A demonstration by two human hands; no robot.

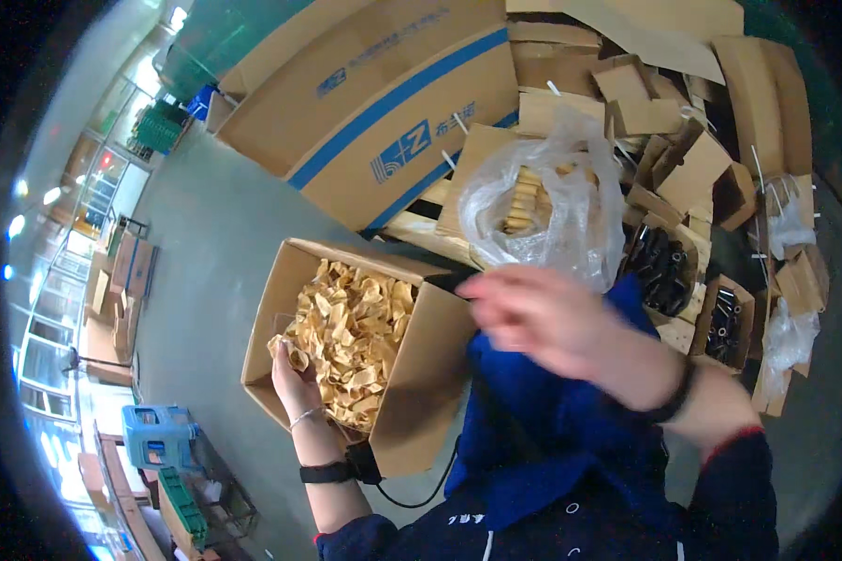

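Note:
My left hand (295, 381) reaches over the left side of an open cardboard box (433, 337), its fingers closed around a piece of crumpled brown paper (290, 354). Whether anything is wrapped inside that paper cannot be seen. Many similar crumpled brown paper pieces (351, 327) fill the box. My right hand (524, 313) is raised to the right of the box, near a clear plastic bag (496, 229) holding stacked tan pieces (526, 201). Motion smears its fingers, so their grip does not show.
A large carton with a blue stripe (412, 84) stands behind the box. To the right, small cartons hold black tubular parts (664, 266) and more dark parts (723, 323). A blue plastic stool (159, 437) and green crates (182, 505) stand at left.

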